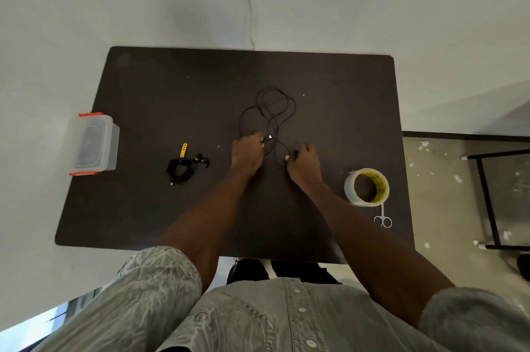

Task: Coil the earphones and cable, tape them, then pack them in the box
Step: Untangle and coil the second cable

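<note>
A thin black cable (269, 111) lies in loose loops on the dark table (172, 88), just beyond both hands. My left hand (247, 151) pinches the cable near its metal plug end. To its right, my right hand (303, 161) pinches another stretch of the same cable. The black and yellow earphones (183, 166) lie bundled on the table, to the left of my left hand. A clear plastic box (94, 144) with red clips sits at the table's left edge. The roll of tape (367, 187) stands to the right of my right hand.
Small silver scissors (383, 218) lie just in front of the tape roll near the table's right edge. A black metal frame (487, 197) stands on the floor to the right of the table. A white wall rises behind the table.
</note>
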The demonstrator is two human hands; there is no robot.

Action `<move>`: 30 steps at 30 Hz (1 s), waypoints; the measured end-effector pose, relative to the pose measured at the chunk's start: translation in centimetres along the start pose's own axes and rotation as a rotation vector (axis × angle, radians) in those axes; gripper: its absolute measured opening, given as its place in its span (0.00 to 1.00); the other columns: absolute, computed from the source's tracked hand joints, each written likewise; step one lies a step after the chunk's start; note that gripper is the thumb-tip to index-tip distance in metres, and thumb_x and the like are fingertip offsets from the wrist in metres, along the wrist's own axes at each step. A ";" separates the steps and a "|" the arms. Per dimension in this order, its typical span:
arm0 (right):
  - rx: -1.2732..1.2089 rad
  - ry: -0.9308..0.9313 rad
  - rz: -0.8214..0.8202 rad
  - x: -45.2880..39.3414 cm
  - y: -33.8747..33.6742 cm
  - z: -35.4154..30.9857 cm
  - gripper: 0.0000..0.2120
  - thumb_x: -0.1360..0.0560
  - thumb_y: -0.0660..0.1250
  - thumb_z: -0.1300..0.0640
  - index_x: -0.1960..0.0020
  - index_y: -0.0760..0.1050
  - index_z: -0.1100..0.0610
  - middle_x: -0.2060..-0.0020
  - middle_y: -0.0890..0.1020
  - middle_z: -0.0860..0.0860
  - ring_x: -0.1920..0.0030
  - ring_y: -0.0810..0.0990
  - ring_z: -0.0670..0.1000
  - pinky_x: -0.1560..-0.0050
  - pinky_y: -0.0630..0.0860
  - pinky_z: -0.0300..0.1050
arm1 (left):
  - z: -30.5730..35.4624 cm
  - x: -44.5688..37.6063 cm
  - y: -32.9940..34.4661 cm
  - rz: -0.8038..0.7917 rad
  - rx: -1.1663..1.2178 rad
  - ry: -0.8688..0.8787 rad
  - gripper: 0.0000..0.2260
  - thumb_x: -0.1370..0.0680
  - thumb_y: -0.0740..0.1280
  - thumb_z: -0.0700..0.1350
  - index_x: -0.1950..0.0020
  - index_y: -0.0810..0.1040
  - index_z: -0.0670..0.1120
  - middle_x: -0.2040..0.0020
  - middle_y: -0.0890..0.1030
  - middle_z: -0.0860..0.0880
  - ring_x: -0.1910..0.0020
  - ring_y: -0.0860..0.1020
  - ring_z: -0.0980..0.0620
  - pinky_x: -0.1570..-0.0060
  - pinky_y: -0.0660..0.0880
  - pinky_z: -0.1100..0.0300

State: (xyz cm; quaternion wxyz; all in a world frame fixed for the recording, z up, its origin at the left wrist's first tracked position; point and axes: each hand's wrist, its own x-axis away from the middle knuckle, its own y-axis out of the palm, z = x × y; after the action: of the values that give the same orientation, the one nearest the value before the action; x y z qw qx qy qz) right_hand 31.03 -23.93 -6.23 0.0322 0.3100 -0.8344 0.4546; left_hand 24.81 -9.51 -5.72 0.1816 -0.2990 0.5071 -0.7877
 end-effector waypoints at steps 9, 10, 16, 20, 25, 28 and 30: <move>-0.137 0.124 0.036 0.9 -0.6 -0.9 0.20 0.22 0.66 0.53 0.35 0.69 0.64 0.36 0.69 0.59 0.40 0.73 0.60 0.39 0.72 0.53 | -1.6 1.2 -0.8 -0.027 0.275 -0.075 0.08 0.22 0.57 0.44 0.47 0.73 0.44 0.50 0.81 0.37 0.50 0.78 0.35 0.53 0.74 0.49; -0.144 0.118 0.067 1.2 -0.7 -1.2 0.19 0.22 0.65 0.54 0.36 0.69 0.64 0.37 0.69 0.59 0.41 0.73 0.59 0.41 0.72 0.51 | -1.9 1.4 -1.1 0.010 0.399 -0.091 0.08 0.23 0.57 0.46 0.49 0.73 0.46 0.52 0.82 0.39 0.52 0.79 0.37 0.52 0.76 0.49; -0.241 0.018 0.205 2.4 -2.9 -5.3 0.12 0.23 0.61 0.64 0.40 0.74 0.63 0.43 0.75 0.59 0.43 0.75 0.57 0.43 0.71 0.47 | -1.7 4.3 -6.6 0.266 0.818 -0.094 0.11 0.25 0.68 0.56 0.58 0.78 0.49 0.61 0.84 0.52 0.58 0.82 0.55 0.52 0.77 0.56; -0.222 -0.199 0.280 2.4 -4.6 -9.6 0.18 0.30 0.63 0.67 0.40 0.77 0.64 0.43 0.80 0.59 0.40 0.76 0.59 0.40 0.68 0.44 | -2.1 4.5 -11.2 0.238 1.050 -0.027 0.06 0.26 0.71 0.39 0.53 0.75 0.44 0.64 0.83 0.46 0.65 0.82 0.51 0.57 0.79 0.52; -0.296 -0.360 0.019 3.3 -8.4 -15.3 0.21 0.29 0.67 0.65 0.37 0.77 0.58 0.41 0.81 0.52 0.40 0.79 0.48 0.37 0.73 0.45 | -2.4 6.0 -18.6 -0.261 1.287 0.150 0.07 0.21 0.62 0.32 0.44 0.71 0.40 0.63 0.83 0.43 0.68 0.82 0.51 0.66 0.78 0.59; -0.396 -0.375 -0.153 4.6 -10.7 -17.3 0.05 0.25 0.67 0.66 0.52 0.80 0.61 0.62 0.83 0.52 0.62 0.80 0.46 0.55 0.75 0.41 | -2.9 6.7 -21.9 -0.336 1.440 0.193 0.08 0.22 0.59 0.28 0.49 0.73 0.39 0.61 0.83 0.40 0.64 0.83 0.47 0.65 0.78 0.58; -0.541 -0.348 -0.170 5.6 -12.0 -18.3 0.03 0.24 0.67 0.65 0.53 0.79 0.63 0.66 0.80 0.56 0.66 0.76 0.51 0.59 0.72 0.41 | -3.1 6.9 -23.1 -0.293 1.402 0.189 0.10 0.24 0.57 0.26 0.53 0.74 0.39 0.61 0.82 0.42 0.65 0.81 0.50 0.68 0.76 0.61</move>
State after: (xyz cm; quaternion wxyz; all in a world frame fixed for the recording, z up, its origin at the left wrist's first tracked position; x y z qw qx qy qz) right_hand 28.90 -17.20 15.23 0.0079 0.4316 -0.8891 0.1524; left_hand 18.01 -1.75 16.27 0.1787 -0.1076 -0.1491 -0.9666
